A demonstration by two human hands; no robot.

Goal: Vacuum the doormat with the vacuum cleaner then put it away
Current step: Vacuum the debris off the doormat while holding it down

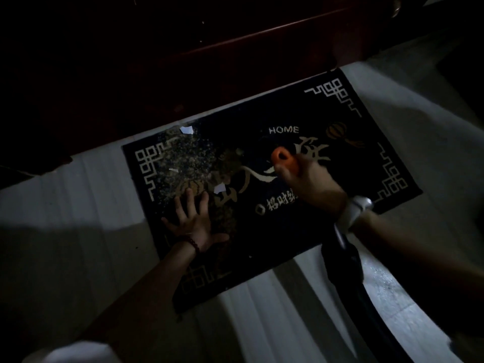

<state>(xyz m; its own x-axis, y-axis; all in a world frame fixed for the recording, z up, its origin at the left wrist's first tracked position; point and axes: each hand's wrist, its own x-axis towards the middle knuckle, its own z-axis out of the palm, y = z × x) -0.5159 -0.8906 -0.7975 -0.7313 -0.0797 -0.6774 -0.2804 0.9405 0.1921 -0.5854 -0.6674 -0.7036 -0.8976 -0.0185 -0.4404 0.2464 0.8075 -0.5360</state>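
Dim lighting throughout; detail is limited in the darker parts.

The doormat (301, 224) lies flat on a pale tiled floor (78, 195), set at an angle, its far long edge close against a dark wooden door (183, 61). It is dark with pale key-pattern corners, the word HOME and pale characters across the middle.

A spread of fine crumbs (183, 163) covers the mat's left portion. Small white paper scraps (186, 130) lie among the crumbs, one near the far edge, one just beyond the left fingertips.

The left hand (195, 221) is pressed palm-down on the mat, fingers spread wide, grip fully open and holding nothing. A dark beaded bracelet (192, 243) sits at that wrist.

The right hand (311, 179) is over the middle of the mat, its grip closed around the vacuum cleaner (284, 161), of which an orange part shows past the fingers. A pale wristwatch (353, 210) is on that wrist. A dark length (348, 258) runs from below the wrist down over the floor at the mat's near right edge; whether it belongs to the vacuum cannot be told.
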